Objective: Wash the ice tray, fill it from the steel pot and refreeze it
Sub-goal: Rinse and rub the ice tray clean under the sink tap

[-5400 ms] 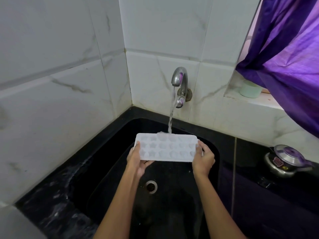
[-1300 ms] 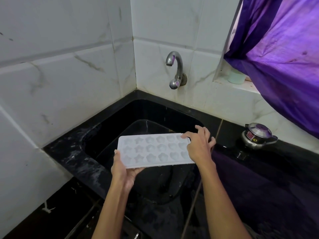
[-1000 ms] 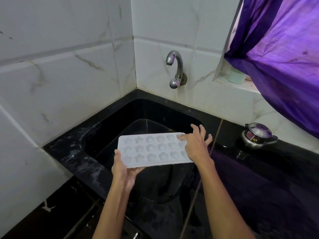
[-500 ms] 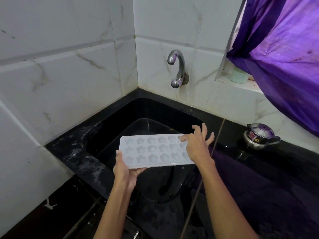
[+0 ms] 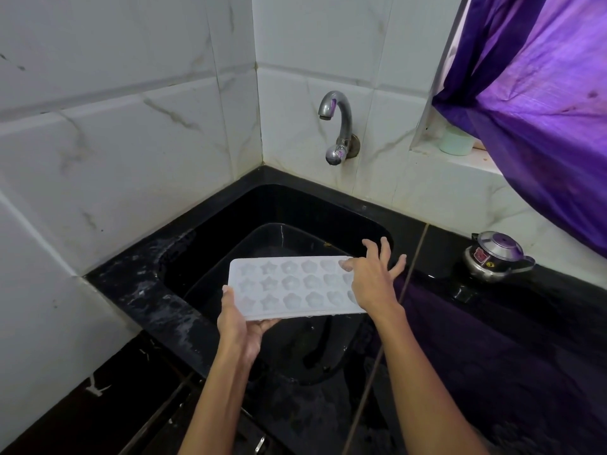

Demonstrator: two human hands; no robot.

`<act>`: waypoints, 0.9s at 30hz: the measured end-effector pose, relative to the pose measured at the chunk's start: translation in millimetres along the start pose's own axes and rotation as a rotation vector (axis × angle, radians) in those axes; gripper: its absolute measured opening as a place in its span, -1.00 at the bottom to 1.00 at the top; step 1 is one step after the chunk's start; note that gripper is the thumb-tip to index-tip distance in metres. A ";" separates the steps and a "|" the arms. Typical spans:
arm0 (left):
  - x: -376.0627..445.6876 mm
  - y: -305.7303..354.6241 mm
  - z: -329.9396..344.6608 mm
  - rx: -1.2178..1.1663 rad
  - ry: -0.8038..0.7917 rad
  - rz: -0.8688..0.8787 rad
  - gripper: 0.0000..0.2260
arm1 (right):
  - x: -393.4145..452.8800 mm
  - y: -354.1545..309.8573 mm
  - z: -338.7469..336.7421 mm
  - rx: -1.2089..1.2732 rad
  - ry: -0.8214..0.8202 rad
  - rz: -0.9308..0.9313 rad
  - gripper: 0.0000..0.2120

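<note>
The left hand grips the near-left corner of the ice tray, held level above the black sink. The right hand, fingers splayed, rests on its right end without clasping. The tap runs dry: washing appears finished; filling calls for a steel pot, unseen here.

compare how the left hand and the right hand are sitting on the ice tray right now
The left hand grips the ice tray at its left end, thumb on top and fingers curled underneath; the right hand lies over the top of the right end. The left hand's fingers are closed on the tray, while the right hand's are spread and partly lifted. The left carries the tray; the right only rests on it. Both are bare and touch the tray above the black sink.
</note>
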State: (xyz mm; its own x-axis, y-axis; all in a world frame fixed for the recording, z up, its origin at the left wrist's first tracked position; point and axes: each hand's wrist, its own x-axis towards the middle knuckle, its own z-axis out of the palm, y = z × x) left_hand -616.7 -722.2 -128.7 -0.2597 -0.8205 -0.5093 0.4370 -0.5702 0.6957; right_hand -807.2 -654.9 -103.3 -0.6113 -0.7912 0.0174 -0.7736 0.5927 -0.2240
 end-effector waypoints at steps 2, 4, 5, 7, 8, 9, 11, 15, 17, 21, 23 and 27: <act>0.4 -0.3 -0.1 -0.006 0.009 0.002 -0.64 | -0.6 0.5 0.2 0.012 -0.002 -0.008 -0.49; 0.6 -0.8 0.2 -0.006 0.014 0.002 -0.65 | -1.4 1.3 1.4 0.024 0.005 0.000 -0.50; 0.6 -1.2 0.2 -0.006 0.014 -0.001 -0.65 | -1.9 1.6 1.5 0.026 0.007 0.008 -0.51; 0.5 -1.3 0.2 -0.001 0.014 -0.005 -0.65 | -2.4 1.3 1.2 0.039 0.012 0.023 -0.55; 0.6 -1.0 0.2 0.005 0.014 -0.005 -0.65 | -2.5 0.7 0.7 0.048 0.019 0.033 -0.57; 0.8 -0.9 0.2 0.013 0.013 -0.003 -0.65 | -2.7 0.3 0.2 0.056 0.034 0.042 -0.57; 1.1 -0.3 0.1 0.020 0.009 -0.002 -0.65 | -1.7 -0.5 0.3 0.083 0.087 0.043 -0.53; 0.7 -0.2 1.6 0.019 -0.010 -0.008 -0.63 | 0.3 -7.5 -3.4 0.103 0.097 -0.035 -0.48; 0.3 -1.3 2.6 0.025 -0.022 -0.013 -0.63 | 0.1 -13.2 -6.3 0.066 0.051 -0.065 -0.43; -0.1 -1.4 2.9 0.025 -0.025 -0.004 -0.62 | -2.5 -17.8 -6.7 -0.007 -0.009 -0.079 -0.42; -0.6 -1.8 2.4 0.029 -0.027 0.002 -0.63 | -3.4 -15.9 -7.8 -0.016 -0.016 -0.058 -0.40; -2.2 -4.2 4.1 0.018 -0.029 -0.020 -0.63 | -5.7 -19.1 -11.4 -0.021 -0.022 -0.030 -0.43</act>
State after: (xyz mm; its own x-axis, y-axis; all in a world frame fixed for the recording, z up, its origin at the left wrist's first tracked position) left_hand -621.6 -718.2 -128.4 -0.2930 -0.8095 -0.5088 0.4157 -0.5871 0.6946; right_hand -790.9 -660.0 -88.0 -0.5839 -0.8118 0.0025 -0.7952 0.5713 -0.2029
